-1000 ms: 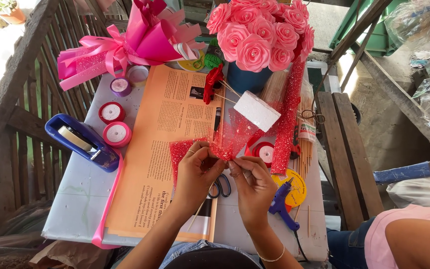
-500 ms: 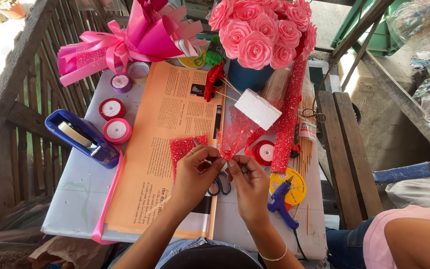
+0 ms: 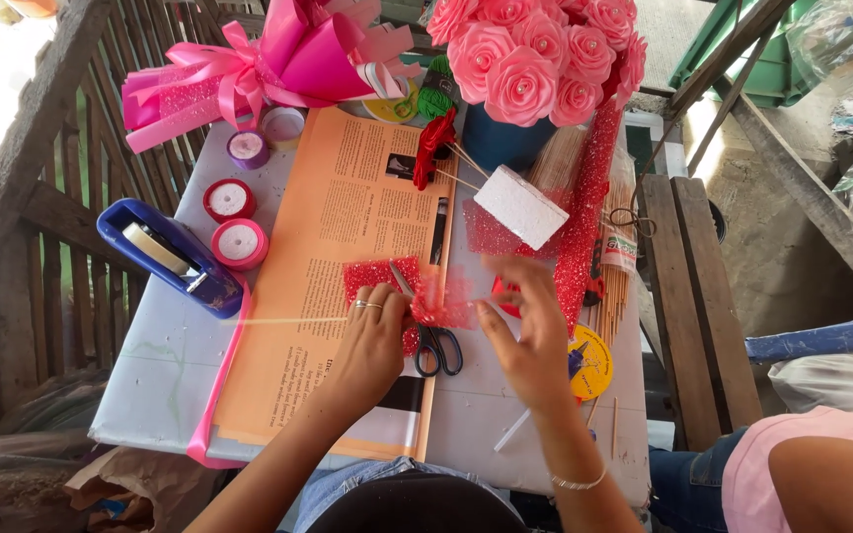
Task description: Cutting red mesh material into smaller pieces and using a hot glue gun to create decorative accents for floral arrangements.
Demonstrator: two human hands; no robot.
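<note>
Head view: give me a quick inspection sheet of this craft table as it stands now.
Surface: small pale table, mostly covered by an orange printed paper sheet.
Job's things: red glittery mesh piece pinched between both hands; a second red mesh piece and scissors lie beneath.
Clutter: blue tape dispenser, three ribbon spools, white foam block, pink rose bouquet, pink wrapped bouquet, bundle of wooden skewers.
Grippers: left hand and right hand both grip the mesh.
Cables: nothing seen.
Surroundings: wooden slat fence on the left, wooden bench on the right, another person's arm at lower right.
</note>
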